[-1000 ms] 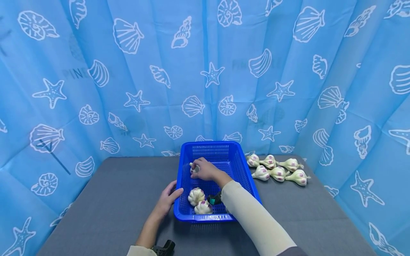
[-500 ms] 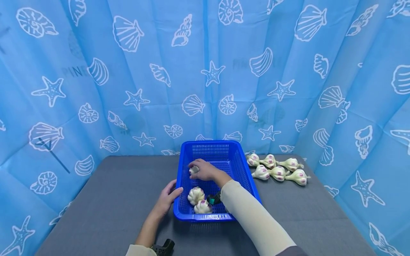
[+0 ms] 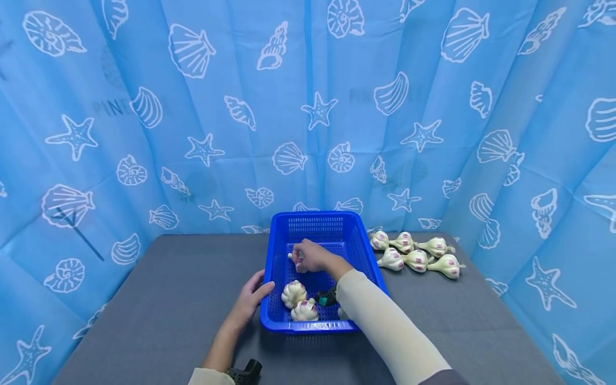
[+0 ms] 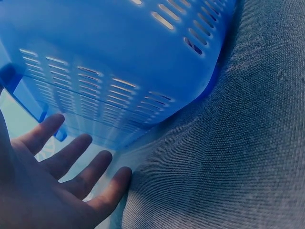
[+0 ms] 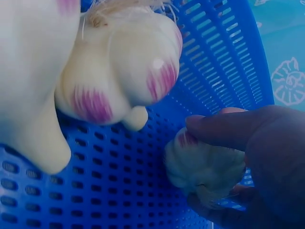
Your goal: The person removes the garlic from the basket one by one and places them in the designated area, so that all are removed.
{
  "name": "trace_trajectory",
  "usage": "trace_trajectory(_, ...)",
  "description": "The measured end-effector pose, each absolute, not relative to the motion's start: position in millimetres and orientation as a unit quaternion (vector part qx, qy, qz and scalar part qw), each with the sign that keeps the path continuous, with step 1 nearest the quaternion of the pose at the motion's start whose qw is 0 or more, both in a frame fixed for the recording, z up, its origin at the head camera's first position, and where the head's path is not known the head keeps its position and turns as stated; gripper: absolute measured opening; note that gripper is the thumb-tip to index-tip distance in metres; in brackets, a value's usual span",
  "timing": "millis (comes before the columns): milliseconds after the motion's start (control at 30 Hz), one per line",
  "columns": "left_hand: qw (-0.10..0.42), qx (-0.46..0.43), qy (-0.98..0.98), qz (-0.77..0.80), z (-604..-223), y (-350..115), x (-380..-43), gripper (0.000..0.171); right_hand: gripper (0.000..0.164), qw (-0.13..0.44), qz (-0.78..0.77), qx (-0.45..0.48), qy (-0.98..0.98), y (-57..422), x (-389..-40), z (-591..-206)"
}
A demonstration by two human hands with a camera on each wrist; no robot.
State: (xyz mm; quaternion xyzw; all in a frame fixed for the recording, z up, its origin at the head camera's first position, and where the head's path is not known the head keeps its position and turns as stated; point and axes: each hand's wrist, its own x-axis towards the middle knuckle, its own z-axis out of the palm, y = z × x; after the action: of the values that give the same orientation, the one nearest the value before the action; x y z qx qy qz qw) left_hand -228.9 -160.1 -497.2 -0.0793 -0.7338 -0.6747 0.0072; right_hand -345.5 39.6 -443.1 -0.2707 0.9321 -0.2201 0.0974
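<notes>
Inside the blue plastic basket [image 3: 279, 325], my right hand [image 3: 312, 257] holds a garlic bulb [image 5: 205, 167] between thumb and fingers, over the left half of the basket floor. Most of that bulb is hidden by the hand in the head view. My left hand [image 3: 252, 297] rests at the basket's left side, thumb on the rim. Its fingers [image 4: 71, 152] are spread and fairly straight beside the slotted outer wall in the left wrist view. Two more garlic bulbs, one at the back [image 3: 294, 294] and one in front [image 3: 305, 310], lie near the basket's front left corner.
Another pale bulb [image 3: 343, 314] shows partly behind the right sleeve. Several garlic bulbs [image 3: 446, 266] lie in two rows on the grey cloth to the basket's right. A blue shell-print curtain [image 3: 317, 160] hangs behind the table [image 3: 192, 299].
My right hand has turned over with the garlic bulb and shifted slightly right, its fingers now more curled. The left hand stays at the basket's side.
</notes>
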Motion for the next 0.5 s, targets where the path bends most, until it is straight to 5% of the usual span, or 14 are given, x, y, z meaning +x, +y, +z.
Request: trace_trajectory(500, 0.007, -0.078, -0.737, -0.671, -498.0, -160.7, -228.4, 0.052, 0.023, 0.111, -0.269, -0.258, 0.921, 59.9, -340.6, -436.4)
